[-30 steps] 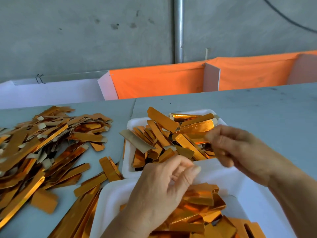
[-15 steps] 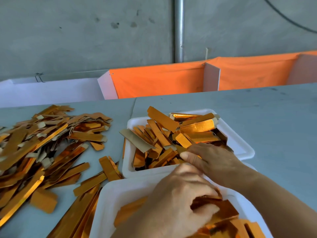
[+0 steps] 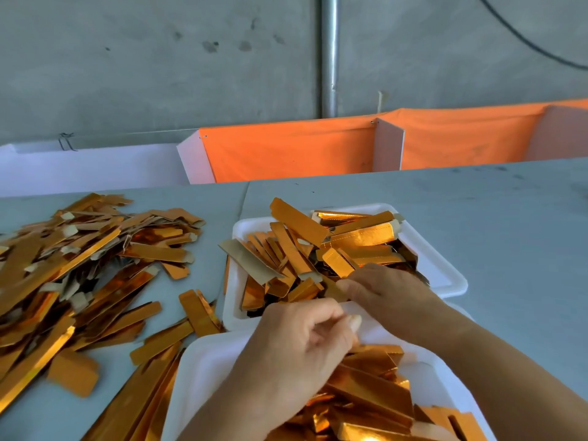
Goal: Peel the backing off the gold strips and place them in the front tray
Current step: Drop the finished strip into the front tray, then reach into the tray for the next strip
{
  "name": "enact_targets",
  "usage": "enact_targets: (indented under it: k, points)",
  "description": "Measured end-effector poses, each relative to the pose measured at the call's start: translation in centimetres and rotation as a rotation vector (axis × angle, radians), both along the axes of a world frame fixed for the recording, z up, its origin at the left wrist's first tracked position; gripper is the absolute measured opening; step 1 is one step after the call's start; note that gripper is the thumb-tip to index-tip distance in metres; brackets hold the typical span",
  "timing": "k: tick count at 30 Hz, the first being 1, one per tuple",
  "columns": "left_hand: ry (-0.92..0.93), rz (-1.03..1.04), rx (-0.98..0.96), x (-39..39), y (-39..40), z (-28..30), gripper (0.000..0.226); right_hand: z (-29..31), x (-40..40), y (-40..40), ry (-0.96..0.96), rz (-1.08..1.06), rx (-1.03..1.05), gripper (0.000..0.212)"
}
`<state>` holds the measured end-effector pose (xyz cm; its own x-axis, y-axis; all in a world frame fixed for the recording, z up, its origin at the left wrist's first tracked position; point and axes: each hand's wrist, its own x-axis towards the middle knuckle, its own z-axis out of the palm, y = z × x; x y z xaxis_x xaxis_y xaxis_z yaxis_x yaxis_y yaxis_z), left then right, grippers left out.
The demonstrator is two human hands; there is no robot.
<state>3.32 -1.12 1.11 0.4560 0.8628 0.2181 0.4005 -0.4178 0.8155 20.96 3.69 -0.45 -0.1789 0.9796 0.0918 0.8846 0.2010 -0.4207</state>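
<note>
My right hand (image 3: pixel 391 297) reaches into the far white tray (image 3: pixel 442 275), and its fingertips pinch a gold strip (image 3: pixel 332 289) at the near edge of the heap there. My left hand (image 3: pixel 296 354) hovers over the back rim of the front white tray (image 3: pixel 197 374), fingers curled and thumb against the index finger. It is blurred and nothing shows in it. Shiny gold strips (image 3: pixel 372 386) lie heaped in the front tray, partly hidden under my left hand and wrist.
A large loose pile of gold strips and pale backing pieces (image 3: pixel 73 268) covers the table's left side, with more strips (image 3: pixel 197 313) beside both trays. Orange and white dividers (image 3: pixel 286 148) stand along the table's far edge.
My left hand has lifted off the strips in the front tray and moved up towards my right hand. My right hand has stayed at the far tray's near edge.
</note>
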Motion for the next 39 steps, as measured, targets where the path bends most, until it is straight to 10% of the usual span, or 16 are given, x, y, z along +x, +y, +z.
enact_targets:
  k: [7, 15, 21, 29, 39]
  points:
    - [0.074, 0.319, 0.287, 0.1, 0.9, -0.8, 0.025, -0.3, -0.9, -0.3, -0.133, 0.018, -0.054, 0.049]
    - [0.141, 0.415, 0.342, 0.0, 1.2, -1.3, 0.014, 0.6, 0.5, 0.0, 0.676, -0.366, 0.247, 0.016]
    - [0.227, 0.412, 0.280, -0.1, 1.6, -1.7, 0.026, 1.0, 1.9, 0.2, 0.898, -0.591, 0.417, 0.025]
    - [0.192, 0.427, 0.296, -0.1, 1.6, -1.8, 0.036, 1.5, 3.0, -0.3, 1.531, -0.481, 0.234, 0.020]
    - [0.096, 0.108, 0.202, 0.6, 1.0, -1.1, 0.026, 1.2, 2.9, 0.2, 1.706, -0.211, 0.032, 0.018]
